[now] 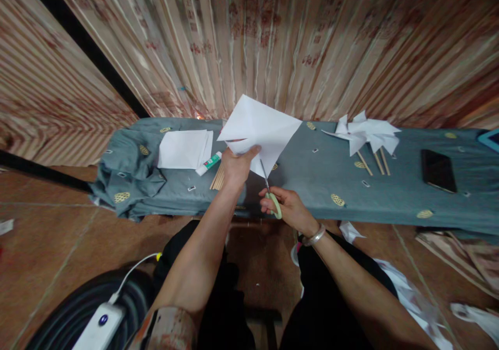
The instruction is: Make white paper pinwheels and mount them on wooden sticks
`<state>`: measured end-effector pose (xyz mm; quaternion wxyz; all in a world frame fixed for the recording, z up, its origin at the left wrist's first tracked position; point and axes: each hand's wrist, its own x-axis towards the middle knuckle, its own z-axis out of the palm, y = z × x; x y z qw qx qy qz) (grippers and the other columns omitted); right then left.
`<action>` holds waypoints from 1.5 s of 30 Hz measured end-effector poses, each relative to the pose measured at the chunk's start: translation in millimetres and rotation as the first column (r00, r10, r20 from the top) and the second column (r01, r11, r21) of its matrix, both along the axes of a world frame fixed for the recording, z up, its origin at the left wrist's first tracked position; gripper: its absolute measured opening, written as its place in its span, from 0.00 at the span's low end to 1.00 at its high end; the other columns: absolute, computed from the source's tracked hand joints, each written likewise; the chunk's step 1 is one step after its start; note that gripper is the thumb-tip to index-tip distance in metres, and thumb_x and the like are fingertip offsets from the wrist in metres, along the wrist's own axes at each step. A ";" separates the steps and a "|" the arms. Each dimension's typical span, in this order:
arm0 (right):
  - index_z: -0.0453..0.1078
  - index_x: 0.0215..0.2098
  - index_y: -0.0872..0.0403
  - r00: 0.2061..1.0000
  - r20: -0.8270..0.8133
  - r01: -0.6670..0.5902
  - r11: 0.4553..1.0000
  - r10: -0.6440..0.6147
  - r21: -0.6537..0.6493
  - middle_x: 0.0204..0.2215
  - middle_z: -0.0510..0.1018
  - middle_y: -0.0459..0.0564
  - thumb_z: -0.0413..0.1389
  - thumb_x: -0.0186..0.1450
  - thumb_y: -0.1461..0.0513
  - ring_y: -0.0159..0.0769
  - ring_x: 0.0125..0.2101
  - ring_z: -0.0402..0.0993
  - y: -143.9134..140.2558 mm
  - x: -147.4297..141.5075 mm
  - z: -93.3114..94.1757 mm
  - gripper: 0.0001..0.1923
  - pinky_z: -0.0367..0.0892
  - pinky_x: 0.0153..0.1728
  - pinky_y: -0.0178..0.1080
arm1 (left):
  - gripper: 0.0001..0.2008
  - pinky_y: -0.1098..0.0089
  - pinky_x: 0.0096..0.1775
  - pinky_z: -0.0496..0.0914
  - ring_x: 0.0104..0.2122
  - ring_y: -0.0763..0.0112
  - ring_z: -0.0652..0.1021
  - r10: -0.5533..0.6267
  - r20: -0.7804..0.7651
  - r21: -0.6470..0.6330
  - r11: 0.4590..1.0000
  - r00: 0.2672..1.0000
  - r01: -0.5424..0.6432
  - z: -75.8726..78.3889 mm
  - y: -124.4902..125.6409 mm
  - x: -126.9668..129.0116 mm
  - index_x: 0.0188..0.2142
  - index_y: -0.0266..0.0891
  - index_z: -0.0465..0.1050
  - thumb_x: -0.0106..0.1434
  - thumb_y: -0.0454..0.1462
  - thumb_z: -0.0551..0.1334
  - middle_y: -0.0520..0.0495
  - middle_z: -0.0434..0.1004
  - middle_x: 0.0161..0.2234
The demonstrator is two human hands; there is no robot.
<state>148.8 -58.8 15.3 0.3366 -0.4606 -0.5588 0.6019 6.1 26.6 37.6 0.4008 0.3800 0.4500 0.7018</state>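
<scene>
My left hand [236, 165] grips a white square sheet of paper [265, 124] near its lower left edge, the thumb lying on top. A slit runs into the sheet from its left corner. In my right hand [290, 207] is a pair of scissors [274, 200] with light green handles, fingers through the loops. The blades reach the sheet's bottom corner, pointing up into the paper. Beside my left hand lie a green and white glue stick [209, 164] and several thin wooden sticks [218, 177], partly hidden by that hand.
A stack of white paper [183, 150] sits left on the cloth-covered bench [300, 165]. Paper pinwheels [366, 132] on sticks lie to the right, then a black phone [438, 170]. Behind hangs a patterned curtain [257, 43]. A white power bank [100, 325] with a cable is at lower left.
</scene>
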 end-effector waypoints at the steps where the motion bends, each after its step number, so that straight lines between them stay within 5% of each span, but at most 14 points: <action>1: 0.72 0.37 0.54 1.000 -0.002 0.001 1.000 -0.001 0.003 0.22 0.78 0.44 0.63 0.55 0.47 0.30 0.23 0.72 -0.2 -0.4 -0.2 0.21 0.66 0.26 0.34 | 0.14 0.68 0.39 0.72 0.31 0.69 0.78 0.002 -0.004 0.001 1.000 1.000 -0.002 0.0 0.0 -0.1 0.30 0.35 0.78 0.41 0.36 0.72 0.48 0.81 0.31; 13: 0.72 0.35 0.54 1.000 0.002 0.013 1.000 -0.013 0.019 0.21 0.77 0.44 0.62 0.55 0.46 0.30 0.22 0.71 -0.3 -1.7 -1.0 0.21 0.65 0.25 0.33 | 0.13 0.66 0.42 0.72 0.35 0.65 0.79 -0.007 0.002 -0.021 1.000 1.000 0.007 3.9 -3.7 -0.7 0.30 0.36 0.77 0.43 0.38 0.71 0.46 0.82 0.32; 20: 0.72 0.36 0.54 1.000 0.014 0.024 0.999 -0.025 0.045 0.22 0.77 0.45 0.62 0.56 0.45 0.30 0.23 0.72 1.2 -0.1 -2.2 0.22 0.66 0.26 0.34 | 0.13 0.66 0.42 0.72 0.34 0.65 0.79 -0.138 0.037 -0.028 0.990 0.990 0.139 5.9 -9.9 -3.6 0.32 0.37 0.78 0.44 0.35 0.68 0.47 0.82 0.32; 28: 0.72 0.37 0.54 0.999 0.036 0.022 0.996 -0.025 0.085 0.24 0.78 0.46 0.62 0.56 0.46 0.31 0.25 0.73 3.1 3.4 -0.6 0.22 0.67 0.28 0.34 | 0.14 0.67 0.39 0.72 0.32 0.66 0.78 -0.169 -0.080 -0.120 0.980 0.982 0.158 2.5 -14.1 -3.2 0.32 0.35 0.77 0.43 0.36 0.68 0.46 0.81 0.33; 45: 0.71 0.36 0.54 0.998 0.021 0.051 0.995 -0.053 0.089 0.24 0.79 0.46 0.61 0.57 0.45 0.31 0.25 0.75 4.3 2.0 -2.9 0.22 0.69 0.28 0.34 | 0.12 0.67 0.37 0.71 0.30 0.66 0.77 -0.171 -0.069 -0.180 0.971 0.983 0.156 5.4 -17.7 0.5 0.30 0.34 0.77 0.42 0.36 0.69 0.46 0.80 0.31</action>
